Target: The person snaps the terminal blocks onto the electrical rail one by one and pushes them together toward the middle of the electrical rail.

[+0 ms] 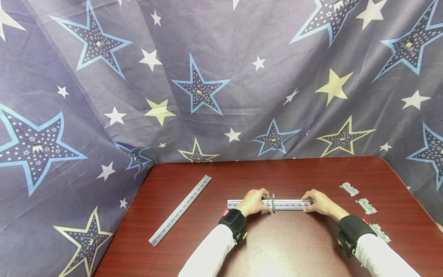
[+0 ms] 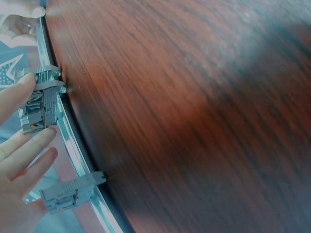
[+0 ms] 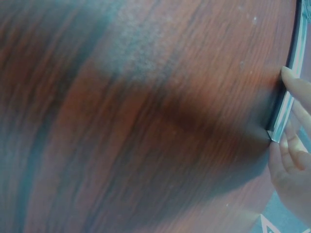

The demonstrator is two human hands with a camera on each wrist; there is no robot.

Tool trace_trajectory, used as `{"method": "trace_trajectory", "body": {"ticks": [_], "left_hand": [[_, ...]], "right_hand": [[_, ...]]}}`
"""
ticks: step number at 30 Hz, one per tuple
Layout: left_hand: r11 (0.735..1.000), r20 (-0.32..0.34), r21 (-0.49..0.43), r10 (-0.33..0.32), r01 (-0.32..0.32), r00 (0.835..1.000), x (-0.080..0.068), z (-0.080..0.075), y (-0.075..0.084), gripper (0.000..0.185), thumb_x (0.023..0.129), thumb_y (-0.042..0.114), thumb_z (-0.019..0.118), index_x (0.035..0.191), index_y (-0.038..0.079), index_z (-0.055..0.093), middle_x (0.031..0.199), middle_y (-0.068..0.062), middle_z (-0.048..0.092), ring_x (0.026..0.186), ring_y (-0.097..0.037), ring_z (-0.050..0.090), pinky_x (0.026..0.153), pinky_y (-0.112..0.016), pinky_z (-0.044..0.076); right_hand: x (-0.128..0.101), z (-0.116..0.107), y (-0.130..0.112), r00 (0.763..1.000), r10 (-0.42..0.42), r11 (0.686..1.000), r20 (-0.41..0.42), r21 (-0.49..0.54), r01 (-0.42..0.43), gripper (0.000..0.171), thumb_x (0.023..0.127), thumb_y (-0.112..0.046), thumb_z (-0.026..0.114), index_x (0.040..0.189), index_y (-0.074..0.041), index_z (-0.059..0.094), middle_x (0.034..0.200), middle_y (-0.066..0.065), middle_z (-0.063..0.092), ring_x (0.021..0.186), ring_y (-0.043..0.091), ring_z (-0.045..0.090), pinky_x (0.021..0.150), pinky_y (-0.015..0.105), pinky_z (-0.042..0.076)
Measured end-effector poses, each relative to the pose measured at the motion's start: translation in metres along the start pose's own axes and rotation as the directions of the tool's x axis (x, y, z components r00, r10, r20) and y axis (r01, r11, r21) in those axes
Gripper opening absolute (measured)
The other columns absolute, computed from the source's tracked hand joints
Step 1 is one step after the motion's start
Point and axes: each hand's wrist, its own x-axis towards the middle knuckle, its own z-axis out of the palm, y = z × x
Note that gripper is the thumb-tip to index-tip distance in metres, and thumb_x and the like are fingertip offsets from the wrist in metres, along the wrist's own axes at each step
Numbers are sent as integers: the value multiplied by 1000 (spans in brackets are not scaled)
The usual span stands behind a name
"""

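Surface: a dark red-brown wood-grain table [image 1: 294, 246] with a rounded far right corner, glossy enough to show a pale reflection near the front edge. Behind and to both sides hangs a grey-blue cloth backdrop [image 1: 221, 77] printed with blue, cream and white stars, creased and draped down to the table's back and left edges.

A short metal rail [image 1: 287, 204] lies flat near the middle of the table, running left to right. The left hand [image 1: 253, 202] sits over its left portion, fingers curled around a small grey clip [image 2: 39, 109] that stands on the rail; the left wrist view shows fingertips [image 2: 26, 87] pressed to either side of that clip. A second grey clip [image 2: 70, 191] sits on the same rail a little further along, by the palm. The right hand [image 1: 320, 202] holds the rail's right end, thumb and fingers pinching its edges; the right wrist view shows the fingers [image 3: 296, 85] against the rail's cut end.

A longer rail [image 1: 180, 210] lies diagonally at the table's left, well apart from the hands. Three loose grey clips [image 1: 366, 206] lie along the right side. Both wrists wear black straps [image 1: 232, 221] over white sleeves.
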Motion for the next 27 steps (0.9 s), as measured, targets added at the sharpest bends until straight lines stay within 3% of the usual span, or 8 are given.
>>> {"method": "trace_trajectory", "body": {"ticks": [3, 4, 9, 11, 15, 27], "left_hand": [[999, 2, -33, 3, -3, 1000, 2, 3, -1, 51, 60, 31, 78, 100, 7, 61, 89, 0, 67, 83, -14, 61, 75, -23, 42], [999, -17, -40, 26, -27, 1000, 5, 11, -8, 51, 60, 35, 77, 100, 8, 60, 88, 3, 67, 81, -13, 60, 74, -22, 42], [998, -4, -69, 8, -8, 1000, 7, 12, -7, 49, 62, 35, 77, 100, 10, 60, 89, 4, 66, 81, -11, 60, 71, -21, 43], [997, 19, -67, -31, 32, 999, 4, 4, 2, 49, 61, 31, 78, 101, 9, 60, 90, 3, 66, 83, -11, 61, 71, -21, 44], [998, 23, -33, -53, 54, 998, 4, 3, 6, 50, 62, 30, 78, 103, 11, 59, 94, 2, 66, 85, -11, 61, 70, -22, 44], [999, 42, 2, -45, 45, 998, 2, -2, 13, 49, 64, 31, 76, 105, 9, 58, 94, 1, 66, 85, -14, 61, 70, -23, 44]], "right_hand": [[0, 1, 0, 1000, 3, 1000, 1, 2, -3, 31, 58, -9, 77, 84, -2, 62, 82, 8, 54, 72, 19, 47, 63, 33, 38], [0, 1, 0, 1000, 4, 1000, 1, 3, -4, 30, 58, -8, 77, 84, -2, 62, 82, 8, 54, 72, 19, 48, 63, 33, 38], [0, 0, -1, 1000, 2, 1000, -5, 4, -2, 30, 58, -8, 77, 83, -2, 62, 81, 8, 54, 72, 19, 48, 63, 33, 39], [-1, 0, -2, 1000, 4, 1000, -8, 5, -4, 30, 58, -7, 77, 83, -2, 62, 81, 8, 54, 72, 19, 48, 63, 33, 38], [-1, 0, -3, 1000, 9, 1000, -3, 9, -9, 30, 58, -7, 77, 84, -1, 62, 82, 9, 55, 72, 20, 48, 63, 33, 38], [-1, -1, -2, 1000, 18, 1000, 10, 24, -18, 30, 59, -6, 77, 85, -1, 62, 83, 10, 55, 75, 22, 50, 64, 34, 39]]}}
